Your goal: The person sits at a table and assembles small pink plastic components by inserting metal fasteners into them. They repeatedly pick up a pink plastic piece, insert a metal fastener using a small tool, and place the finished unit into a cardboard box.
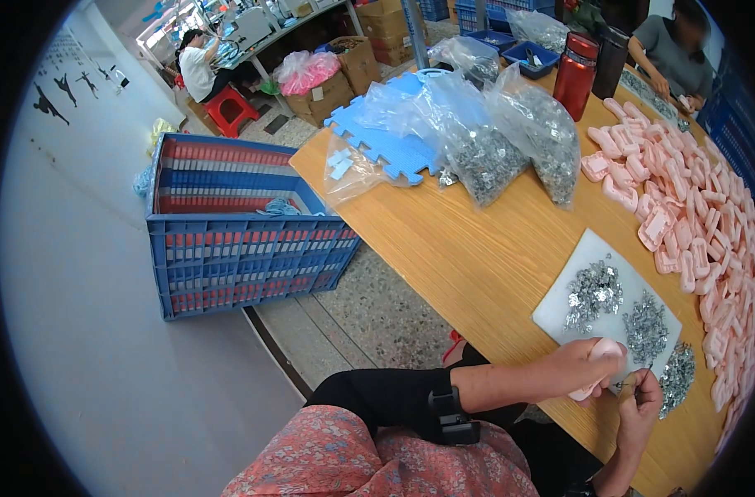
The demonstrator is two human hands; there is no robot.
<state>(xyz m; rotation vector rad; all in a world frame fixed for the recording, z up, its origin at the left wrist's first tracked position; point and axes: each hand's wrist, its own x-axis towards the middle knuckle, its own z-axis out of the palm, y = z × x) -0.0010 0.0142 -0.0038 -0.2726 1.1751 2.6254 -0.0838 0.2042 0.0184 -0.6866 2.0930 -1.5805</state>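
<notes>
My left hand (pixel 578 366) grips a pink plastic part (pixel 601 364) at the near edge of the wooden table (pixel 469 248). My right hand (pixel 640 402) is just right of it, fingers pinched on a small dark metal piece (pixel 634 382) held against the pink part. Both hands hover over the near edge of a white mat (pixel 560 302) carrying three small heaps of silvery metal bits (pixel 593 291). A wide pile of pink plastic parts (pixel 692 224) covers the table to the right.
Clear bags of metal bits (pixel 510 137) and blue foam mats (pixel 398 137) lie at the table's far end beside a red bottle (pixel 576 74). A blue crate (pixel 237 224) stands on the floor to the left. Another person (pixel 672 50) sits across; another person (pixel 197 70) works far back.
</notes>
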